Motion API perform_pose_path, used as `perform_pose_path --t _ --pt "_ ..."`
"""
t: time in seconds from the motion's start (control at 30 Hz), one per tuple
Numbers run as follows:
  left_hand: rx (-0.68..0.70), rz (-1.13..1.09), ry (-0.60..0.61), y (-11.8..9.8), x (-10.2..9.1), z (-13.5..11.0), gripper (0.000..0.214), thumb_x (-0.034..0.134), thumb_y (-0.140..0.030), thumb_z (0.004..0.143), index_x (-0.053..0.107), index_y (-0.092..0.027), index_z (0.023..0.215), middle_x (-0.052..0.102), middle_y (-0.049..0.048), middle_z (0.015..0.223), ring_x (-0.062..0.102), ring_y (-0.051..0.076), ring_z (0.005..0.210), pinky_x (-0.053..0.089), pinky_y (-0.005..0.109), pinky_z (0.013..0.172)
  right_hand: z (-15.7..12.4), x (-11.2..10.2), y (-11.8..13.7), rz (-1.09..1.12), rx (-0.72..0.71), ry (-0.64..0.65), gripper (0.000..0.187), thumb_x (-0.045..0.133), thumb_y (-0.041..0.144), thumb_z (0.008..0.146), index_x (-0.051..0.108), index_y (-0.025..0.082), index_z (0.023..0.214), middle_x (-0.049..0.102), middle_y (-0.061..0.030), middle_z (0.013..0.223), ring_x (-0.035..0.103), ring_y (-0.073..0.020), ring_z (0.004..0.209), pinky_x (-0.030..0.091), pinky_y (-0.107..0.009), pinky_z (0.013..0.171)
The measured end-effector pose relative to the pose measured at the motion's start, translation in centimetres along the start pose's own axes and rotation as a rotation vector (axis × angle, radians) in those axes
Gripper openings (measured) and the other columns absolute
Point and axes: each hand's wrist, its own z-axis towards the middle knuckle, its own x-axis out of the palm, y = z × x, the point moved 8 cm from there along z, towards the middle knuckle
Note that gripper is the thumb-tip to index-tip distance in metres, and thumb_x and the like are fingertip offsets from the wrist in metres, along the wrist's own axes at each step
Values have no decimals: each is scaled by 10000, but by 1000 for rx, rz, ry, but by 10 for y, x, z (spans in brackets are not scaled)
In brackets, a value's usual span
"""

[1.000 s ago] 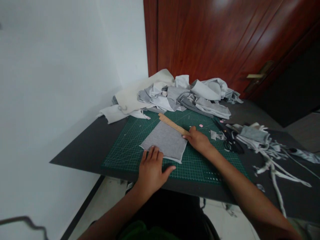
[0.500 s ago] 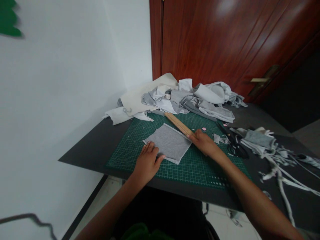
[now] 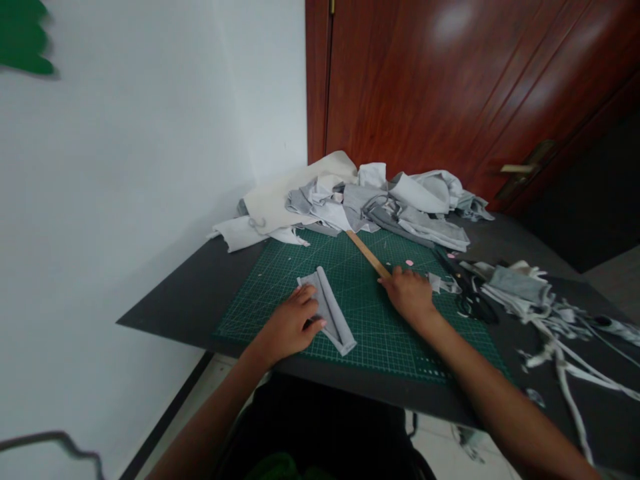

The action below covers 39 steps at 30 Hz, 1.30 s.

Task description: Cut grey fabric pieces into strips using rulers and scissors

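Both of your hands rest on the green cutting mat (image 3: 320,267), and everything else can be placed from that mat. Your left hand (image 3: 290,323) lies near the mat's near-left part, fingers bent and pressing down on a grey fabric piece (image 3: 330,313) that is folded into a narrow, long strip; the fingertips touch its left edge, and the strip runs from the mat's middle towards its near edge. Your right hand (image 3: 411,293) sits palm down towards the mat's right side, fingers together, with the fingertips on the near end of a wooden ruler (image 3: 367,253). You cannot tell whether that hand grips the ruler or only presses on it. From your fingers the ruler slants away across the mat towards its far edge, well apart from the folded strip.

Beyond the mat's far edge a heap of white and grey cloth (image 3: 360,203) lies on the dark table (image 3: 170,293), overlapping the mat a little. Just off the mat's right edge lie black scissors (image 3: 467,297), and further right a tangle of grey offcuts and long strips (image 3: 545,313). A few pink flecks dot the mat near the ruler.
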Motion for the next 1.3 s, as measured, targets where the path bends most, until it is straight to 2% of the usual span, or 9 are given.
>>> perform_pose_path --t 0.13,0.23,0.3,0.4,0.6,0.77,0.93,1.17,1.3 --pt "98 -50 65 -13 3 -3 42 669 -209 902 632 -228 896 606 82 1400 516 258 1392 393 474 1209 -27 -24 53 238 -385 -203 462 469 491 1035 572 143 1321 639 -249 1303 595 -381 1227 440 -540 1025" --pt "137 -73 71 -17 6 -5 245 667 -219 905 659 -240 1149 594 90 1457 501 251 1423 390 477 1217 -66 -29 100 517 -848 -132 411 422 450 1066 539 206 1375 578 -175 1429 500 -301 1363 362 -513 1140" --pt "155 -79 67 -18 6 -6 353 658 -230 918 635 -234 1271 598 99 1458 473 249 1449 373 473 1228 -84 -28 117 581 -1006 -44 362 431 448 1067 600 203 1274 654 -142 1279 559 -276 1261 384 -481 1111" --pt "183 -96 81 -20 6 -7 206 627 -222 945 706 -245 1134 670 62 1354 515 229 1410 353 443 1242 -86 -23 121 525 -998 19 352 445 446 1064 678 188 1010 687 -95 1000 612 -250 1017 428 -437 987" --pt "195 -103 67 -22 2 -5 65 652 -208 921 709 -226 895 716 33 1181 639 217 1198 427 421 1156 -67 -16 107 458 -833 39 435 549 517 1011 679 180 767 642 -61 891 592 -227 925 369 -448 991" --pt "93 -64 -23 -19 5 2 249 708 -361 932 648 -198 753 703 40 966 657 231 1070 489 394 1006 -64 -13 102 409 -758 81 420 717 534 898 650 186 675 628 -45 908 573 -235 948 320 -471 1014" --pt "-36 -14 -97 -19 10 2 257 790 -340 857 616 -201 728 696 55 950 644 254 997 496 410 911 -51 -11 82 416 -711 219 393 859 515 749 622 201 746 620 -12 919 579 -239 969 343 -449 980" --pt "-49 -142 -73 -11 5 3 257 860 -286 759 626 -218 839 702 17 1041 633 239 1067 428 401 966 -42 -11 63 444 -692 228 427 842 328 799 674 281 1189 634 -73 1253 541 -308 1203 328 -504 1048" --pt "-30 -194 2 -9 2 4 270 862 -263 735 649 -222 896 705 6 1085 618 234 1119 396 402 1018 -61 -28 84 494 -844 155 135 760 244 883 731 239 1015 623 -98 1314 524 -299 1268 315 -473 1073"
